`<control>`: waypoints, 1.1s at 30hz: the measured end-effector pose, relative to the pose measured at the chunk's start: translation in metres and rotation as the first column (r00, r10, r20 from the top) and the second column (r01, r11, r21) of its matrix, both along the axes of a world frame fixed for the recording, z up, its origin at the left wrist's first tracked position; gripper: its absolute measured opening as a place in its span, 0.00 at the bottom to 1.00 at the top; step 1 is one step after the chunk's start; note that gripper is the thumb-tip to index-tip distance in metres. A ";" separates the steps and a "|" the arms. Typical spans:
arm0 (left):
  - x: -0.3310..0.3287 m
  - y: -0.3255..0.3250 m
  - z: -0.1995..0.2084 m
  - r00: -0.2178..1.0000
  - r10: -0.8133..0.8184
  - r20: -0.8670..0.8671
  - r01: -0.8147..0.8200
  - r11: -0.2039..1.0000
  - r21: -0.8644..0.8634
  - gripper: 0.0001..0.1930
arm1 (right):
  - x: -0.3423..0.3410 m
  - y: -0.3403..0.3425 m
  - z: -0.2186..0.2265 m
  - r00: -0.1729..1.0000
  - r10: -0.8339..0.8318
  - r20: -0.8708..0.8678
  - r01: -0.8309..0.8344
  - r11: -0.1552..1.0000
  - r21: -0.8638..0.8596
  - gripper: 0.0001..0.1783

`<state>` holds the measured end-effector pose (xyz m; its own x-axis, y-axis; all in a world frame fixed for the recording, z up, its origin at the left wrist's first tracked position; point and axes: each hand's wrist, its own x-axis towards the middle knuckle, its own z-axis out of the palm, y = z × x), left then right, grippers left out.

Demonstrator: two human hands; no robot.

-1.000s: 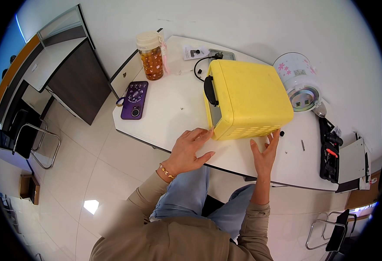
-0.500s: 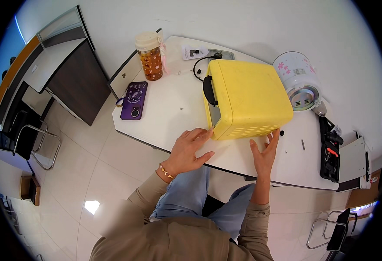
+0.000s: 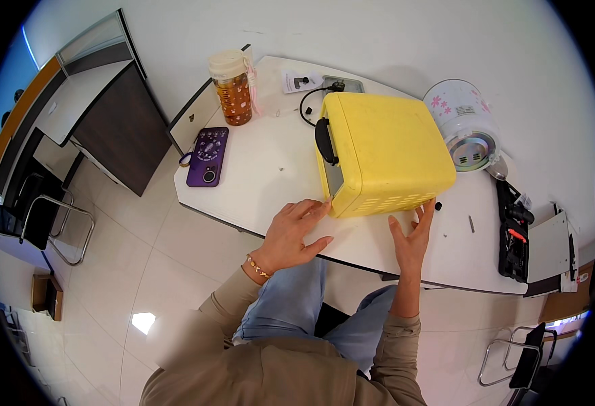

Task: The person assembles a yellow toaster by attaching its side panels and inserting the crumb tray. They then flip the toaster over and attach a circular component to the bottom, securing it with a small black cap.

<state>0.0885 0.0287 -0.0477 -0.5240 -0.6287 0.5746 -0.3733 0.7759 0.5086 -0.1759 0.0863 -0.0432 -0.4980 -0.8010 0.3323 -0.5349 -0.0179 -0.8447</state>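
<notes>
A yellow box-shaped appliance [image 3: 395,145] is set near the middle of the white table [image 3: 250,196], its black handle [image 3: 324,141] turned to the left and its slotted side turned toward the person. The near left corner of the appliance is touched by the fingertips of the left hand [image 3: 295,233], whose thumb is spread well away from the fingers, so that nothing is enclosed in the palm. The right hand [image 3: 413,243] is held wide as well — its fingers are raised to the lower edge of the slotted side, and its thumb is kept apart; whether any fingertip is tucked beneath that edge cannot be told. Just beside those fingers a small black piece [image 3: 438,206] is seen, and farther right a thin metal piece [image 3: 471,224] is laid near an open black tool case [image 3: 512,243]. Behind the appliance, a black plug [image 3: 338,86] is rested by a grey tray [image 3: 353,84]. A white flowered cooker [image 3: 458,115] is placed to the right, while a purple phone [image 3: 207,157] and a bottle of amber liquid [image 3: 234,98] are placed to the left.
</notes>
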 end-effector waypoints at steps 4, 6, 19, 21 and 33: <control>0.000 0.000 0.003 1.000 -0.009 -0.010 0.010 1.000 0.016 0.34 | 0.001 0.001 0.004 0.998 0.007 0.059 -0.007 1.000 -0.007 0.56; 0.000 0.000 0.005 1.000 -0.015 0.004 0.015 1.000 0.015 0.34 | -0.001 0.002 0.003 0.997 0.001 0.076 -0.001 1.000 0.003 0.55; -0.001 0.000 0.006 0.997 -0.040 0.059 0.043 0.998 -0.042 0.36 | -0.020 -0.004 -0.001 0.963 0.087 0.253 -0.078 0.996 -0.047 0.50; -0.002 -0.001 0.005 0.997 -0.044 0.069 0.047 0.998 -0.044 0.37 | -0.021 -0.005 -0.002 0.960 0.111 0.258 -0.095 0.993 -0.071 0.50; -0.002 0.002 0.010 0.993 -0.035 0.110 0.038 0.999 -0.021 0.36 | 0.049 -0.003 0.045 0.911 -0.057 -0.410 -0.101 0.931 -0.352 0.62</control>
<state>0.0864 0.0304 -0.0375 -0.6072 -0.5953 0.5263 -0.3972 0.8011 0.4478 -0.1265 0.0835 0.0020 -0.2396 -0.5970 0.7656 -0.8240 -0.2920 -0.4856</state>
